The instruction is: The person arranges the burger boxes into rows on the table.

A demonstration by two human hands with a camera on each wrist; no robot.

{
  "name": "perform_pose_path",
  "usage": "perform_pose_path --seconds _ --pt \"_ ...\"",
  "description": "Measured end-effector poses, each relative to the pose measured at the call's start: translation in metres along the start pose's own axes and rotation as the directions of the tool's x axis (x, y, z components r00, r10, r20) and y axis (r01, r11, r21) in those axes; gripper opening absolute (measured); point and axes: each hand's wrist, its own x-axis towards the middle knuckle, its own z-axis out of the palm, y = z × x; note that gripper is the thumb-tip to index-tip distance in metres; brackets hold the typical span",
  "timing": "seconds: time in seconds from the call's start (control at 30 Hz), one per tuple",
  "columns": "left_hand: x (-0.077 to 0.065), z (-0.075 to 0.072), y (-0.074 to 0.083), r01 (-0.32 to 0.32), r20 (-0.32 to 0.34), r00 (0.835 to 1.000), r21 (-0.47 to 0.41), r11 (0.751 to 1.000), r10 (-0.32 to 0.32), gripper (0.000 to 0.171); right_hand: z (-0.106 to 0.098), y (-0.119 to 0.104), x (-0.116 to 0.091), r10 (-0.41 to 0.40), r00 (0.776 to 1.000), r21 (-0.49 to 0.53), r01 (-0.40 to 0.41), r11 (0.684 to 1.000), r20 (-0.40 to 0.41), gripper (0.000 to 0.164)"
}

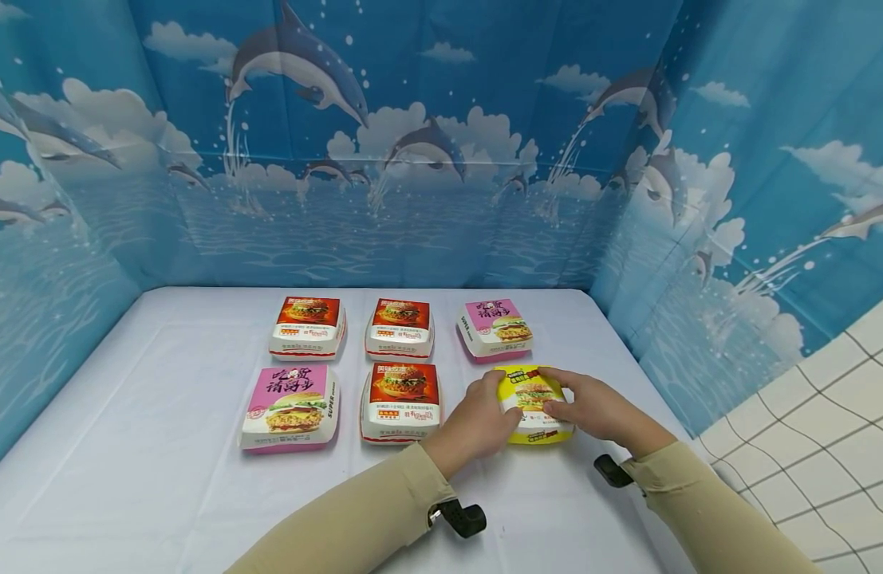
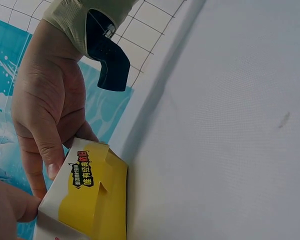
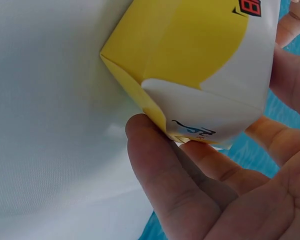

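A yellow and white burger box (image 1: 533, 402) sits at the right end of the near row, between both hands. My left hand (image 1: 480, 414) grips its left side, with the thumb over the lid. On the right side my right hand (image 1: 592, 405) holds it, thumb on top and fingers at the far edge. In the left wrist view, the yellow front of the box (image 2: 92, 195) faces the camera and the right hand (image 2: 52, 100) is beyond it. The right wrist view shows fingertips (image 3: 145, 132) at a folded lower corner of the box.
Beside the left hand stands a red burger box (image 1: 401, 402), then a pink one (image 1: 290, 406). Behind them are two red boxes (image 1: 308, 328) (image 1: 400, 328) and another pink box (image 1: 494, 328). The white table (image 1: 125, 446) meets a blue dolphin curtain (image 1: 412, 215) at the back.
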Motion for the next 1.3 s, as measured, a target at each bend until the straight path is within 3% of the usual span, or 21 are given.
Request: perform_pose_path --seconds 0.47,1.3 --pt "-0.0023 0.0007 0.0005 0.036 -0.007 0.999 -0.015 0.999 -0.036 0.071 0.0008 -0.0009 0.0006 0.006 1.0 -0.003 -0.006 1.0 0.023 0.077" --pt "-0.0047 0.001 0.0022 0.046 -0.011 0.999 -0.028 0.999 -0.047 0.073 0.007 0.0017 -0.0004 -0.026 0.999 -0.017 0.027 0.999 0.047 0.072"
